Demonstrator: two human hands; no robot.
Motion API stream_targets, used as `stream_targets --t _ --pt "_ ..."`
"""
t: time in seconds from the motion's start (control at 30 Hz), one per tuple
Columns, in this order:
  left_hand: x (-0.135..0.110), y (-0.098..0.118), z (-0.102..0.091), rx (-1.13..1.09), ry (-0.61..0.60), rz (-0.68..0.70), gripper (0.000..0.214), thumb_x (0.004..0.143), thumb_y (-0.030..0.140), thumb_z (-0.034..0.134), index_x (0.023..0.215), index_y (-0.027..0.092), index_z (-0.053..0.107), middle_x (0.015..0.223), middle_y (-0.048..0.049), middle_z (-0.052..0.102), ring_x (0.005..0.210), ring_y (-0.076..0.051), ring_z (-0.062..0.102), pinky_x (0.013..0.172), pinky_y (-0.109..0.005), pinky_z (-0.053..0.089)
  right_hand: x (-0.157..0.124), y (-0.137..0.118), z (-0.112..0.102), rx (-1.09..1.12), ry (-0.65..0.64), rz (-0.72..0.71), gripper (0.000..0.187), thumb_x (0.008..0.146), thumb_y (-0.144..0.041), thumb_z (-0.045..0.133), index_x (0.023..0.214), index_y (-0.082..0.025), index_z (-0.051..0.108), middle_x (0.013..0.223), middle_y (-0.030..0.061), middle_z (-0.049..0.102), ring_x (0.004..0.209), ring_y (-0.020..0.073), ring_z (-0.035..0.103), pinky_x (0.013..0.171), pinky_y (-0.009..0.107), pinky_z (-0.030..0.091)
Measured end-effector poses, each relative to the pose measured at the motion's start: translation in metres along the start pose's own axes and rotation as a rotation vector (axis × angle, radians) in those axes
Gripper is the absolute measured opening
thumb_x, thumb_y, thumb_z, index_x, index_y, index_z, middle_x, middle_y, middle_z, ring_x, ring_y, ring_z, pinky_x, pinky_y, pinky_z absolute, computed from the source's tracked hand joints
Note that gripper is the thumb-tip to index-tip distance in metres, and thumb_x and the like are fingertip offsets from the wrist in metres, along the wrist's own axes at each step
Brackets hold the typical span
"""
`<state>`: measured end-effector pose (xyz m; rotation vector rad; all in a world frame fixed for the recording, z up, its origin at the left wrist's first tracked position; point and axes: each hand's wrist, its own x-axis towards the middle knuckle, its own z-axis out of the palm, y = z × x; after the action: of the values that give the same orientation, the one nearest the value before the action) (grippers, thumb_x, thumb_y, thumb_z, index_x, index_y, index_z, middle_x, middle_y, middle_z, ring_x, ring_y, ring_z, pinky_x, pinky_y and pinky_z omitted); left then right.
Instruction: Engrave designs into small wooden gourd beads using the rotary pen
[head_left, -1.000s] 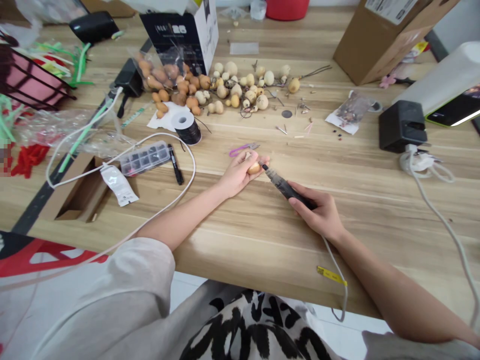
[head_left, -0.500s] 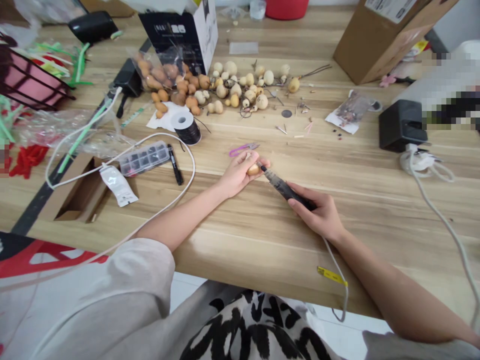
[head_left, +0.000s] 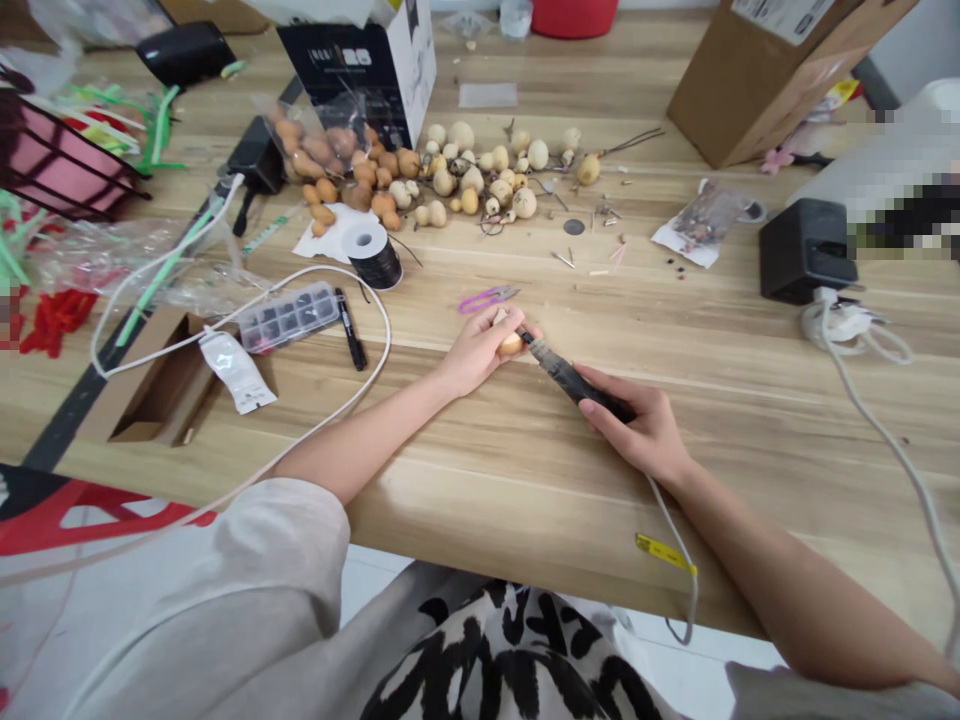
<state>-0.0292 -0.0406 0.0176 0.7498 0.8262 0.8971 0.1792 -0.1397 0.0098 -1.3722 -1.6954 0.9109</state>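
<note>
Pinched in my left hand (head_left: 480, 350) is a small tan gourd (head_left: 512, 345), mostly covered by the fingers. My right hand (head_left: 643, 425) is wrapped round a dark, pen-shaped corded rotary tool (head_left: 574, 383). The tool slants up and left, its tip at the gourd; whether the tip touches it I cannot tell. A pale cord with a yellow tag (head_left: 664, 552) trails from the tool past the table edge. Purple-handled thread snips (head_left: 487, 298) lie just beyond my left hand.
Several pale gourds (head_left: 472, 182) and brown gourds (head_left: 364, 172) are heaped at the back. To the left are a black cord spool (head_left: 377, 265), a compartment box (head_left: 291, 318), a marker (head_left: 350, 332) and an opened carton (head_left: 157, 385). A black adapter (head_left: 806, 250) stands right.
My left hand and the gourd have shifted very slightly, the gourd seeming a little turned. The rotary tool stays at the gourd in my right hand.
</note>
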Motion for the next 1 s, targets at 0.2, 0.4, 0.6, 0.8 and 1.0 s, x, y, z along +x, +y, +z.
stream_targets --t 0.2,0.4,0.6,0.8,1.0 --pt "0.0018 -0.0028 -0.0011 0.027 0.010 0.009 0.024 0.086 0.032 0.071 0.082 0.016 0.054 0.079 0.0008 0.065 0.076 -0.009 0.065 0.082 -0.026 0.052 -0.0016 -0.0027 0.0037 -0.031 0.061 0.055 0.041 0.088 -0.037 0.064 0.122 -0.016 0.073 0.100 0.0102 0.080 0.100 0.0311 0.076 0.085 0.042 0.061" --pt "0.0035 -0.0055 -0.0036 0.042 -0.009 0.025 0.020 0.084 0.028 0.072 0.084 0.016 0.056 0.080 0.0009 0.065 0.078 -0.010 0.065 0.085 -0.028 0.053 -0.0031 -0.0032 0.0049 -0.049 0.083 0.076 0.040 0.087 -0.037 0.065 0.119 -0.015 0.074 0.101 0.0098 0.080 0.096 0.0294 0.076 0.086 0.040 0.061" --pt "0.0034 -0.0059 -0.0048 0.044 -0.023 0.031 0.022 0.083 0.028 0.073 0.086 0.016 0.055 0.079 0.0011 0.066 0.078 -0.010 0.065 0.084 -0.027 0.053 -0.0028 -0.0035 0.0054 -0.042 0.087 0.081 0.039 0.086 -0.035 0.066 0.119 -0.016 0.074 0.101 0.0095 0.080 0.099 0.0302 0.076 0.089 0.042 0.060" --pt "0.0019 -0.0044 -0.0031 0.013 -0.048 0.027 0.022 0.086 0.031 0.071 0.086 0.016 0.053 0.079 -0.0004 0.068 0.080 -0.011 0.067 0.085 -0.027 0.051 -0.0027 -0.0023 0.0052 -0.040 0.084 0.065 0.038 0.087 -0.035 0.066 0.119 -0.017 0.074 0.099 0.0091 0.080 0.098 0.0299 0.076 0.087 0.042 0.061" --pt "0.0009 -0.0046 -0.0034 -0.028 -0.042 0.017 0.022 0.087 0.031 0.069 0.089 0.017 0.053 0.083 -0.0011 0.070 0.085 -0.013 0.070 0.087 -0.030 0.052 -0.0020 -0.0015 0.0049 -0.034 0.070 0.037 0.038 0.088 -0.037 0.066 0.119 -0.017 0.074 0.100 0.0090 0.080 0.098 0.0297 0.076 0.085 0.041 0.062"
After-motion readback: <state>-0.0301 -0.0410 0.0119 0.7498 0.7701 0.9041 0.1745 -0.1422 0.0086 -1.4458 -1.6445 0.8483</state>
